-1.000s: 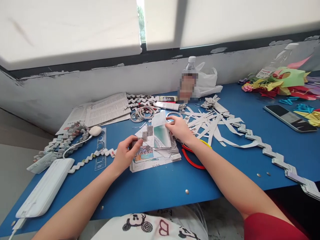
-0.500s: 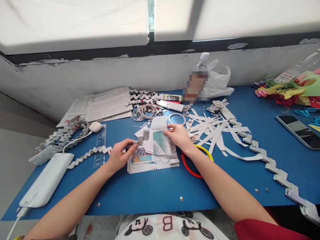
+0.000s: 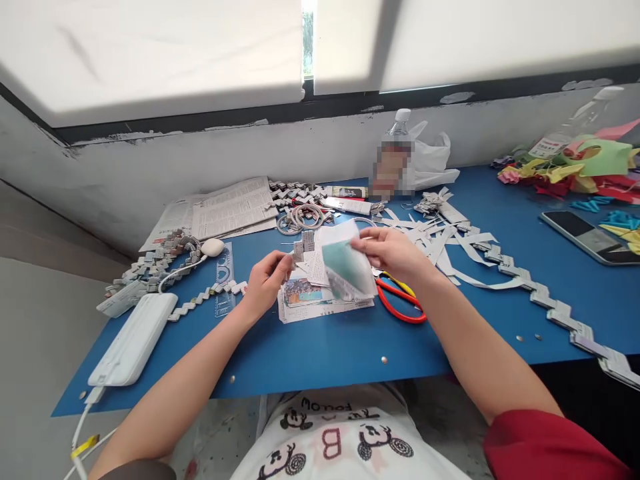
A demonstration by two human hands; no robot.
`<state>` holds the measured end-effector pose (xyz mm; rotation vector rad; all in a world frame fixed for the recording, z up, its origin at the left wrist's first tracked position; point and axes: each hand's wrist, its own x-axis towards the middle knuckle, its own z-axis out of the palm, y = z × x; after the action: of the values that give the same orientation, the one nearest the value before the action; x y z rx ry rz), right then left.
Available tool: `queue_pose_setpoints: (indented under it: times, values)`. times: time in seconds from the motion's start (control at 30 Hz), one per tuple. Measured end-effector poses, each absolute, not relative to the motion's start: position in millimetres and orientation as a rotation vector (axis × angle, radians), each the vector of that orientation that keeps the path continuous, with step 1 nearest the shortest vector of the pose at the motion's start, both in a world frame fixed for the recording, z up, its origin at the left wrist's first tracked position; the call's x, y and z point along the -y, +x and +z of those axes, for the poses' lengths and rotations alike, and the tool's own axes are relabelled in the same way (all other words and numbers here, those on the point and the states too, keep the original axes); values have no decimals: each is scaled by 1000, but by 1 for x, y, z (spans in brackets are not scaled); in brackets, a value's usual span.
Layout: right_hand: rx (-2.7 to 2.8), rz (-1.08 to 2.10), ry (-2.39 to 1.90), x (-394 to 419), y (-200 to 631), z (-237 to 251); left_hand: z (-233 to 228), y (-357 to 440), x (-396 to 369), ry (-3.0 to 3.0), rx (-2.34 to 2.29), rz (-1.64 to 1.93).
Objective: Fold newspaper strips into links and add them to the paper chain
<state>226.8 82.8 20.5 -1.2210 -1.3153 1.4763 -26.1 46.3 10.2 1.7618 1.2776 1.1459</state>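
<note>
My right hand (image 3: 393,252) pinches the upper right edge of a printed paper sheet (image 3: 346,263) with a green picture, held tilted over a small stack of printed papers (image 3: 325,311). My left hand (image 3: 269,280) is closed at the left of the stack, thumb and forefinger pinching the end of a short zigzag chain of folded newsprint (image 3: 303,245). Just right of the stack, partly under my right wrist, lie scissors (image 3: 400,315) with red and yellow handles; their blades are hidden.
Folded newspapers (image 3: 233,207), a clear ruler (image 3: 225,280) and a white power bank (image 3: 135,340) with its cable are at the left. Loose paper strips (image 3: 445,250), a long folded chain (image 3: 543,297) and a phone (image 3: 590,233) lie right. A bottle (image 3: 400,130) stands behind.
My right hand has lifted the green-pictured sheet off the stack and moved slightly right. My left hand has risen a little with the short folded chain. The view has shifted.
</note>
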Motion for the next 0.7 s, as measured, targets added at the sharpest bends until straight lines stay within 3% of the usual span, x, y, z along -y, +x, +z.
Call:
queue_pose_setpoints:
  times: [0.07, 0.17, 0.4, 0.6, 0.7]
  values:
    - [1334, 1660, -1269, -69, 222, 14, 13, -24, -43, 1782, -1289, 1160]
    - [1496, 1657, -1505, -51, 210, 3, 13, -20, -39, 1930, -1296, 974]
    - [1866, 1204, -1628, -57, 225, 9, 0, -6, -36, 2357, -1390, 308]
    - [1985, 285, -1819, -123, 255, 2, -9, 1, -34, 2465, -1480, 271]
    - [2169, 326, -1781, -142, 261, -13, -9, 0, -34, 2454, -1452, 335]
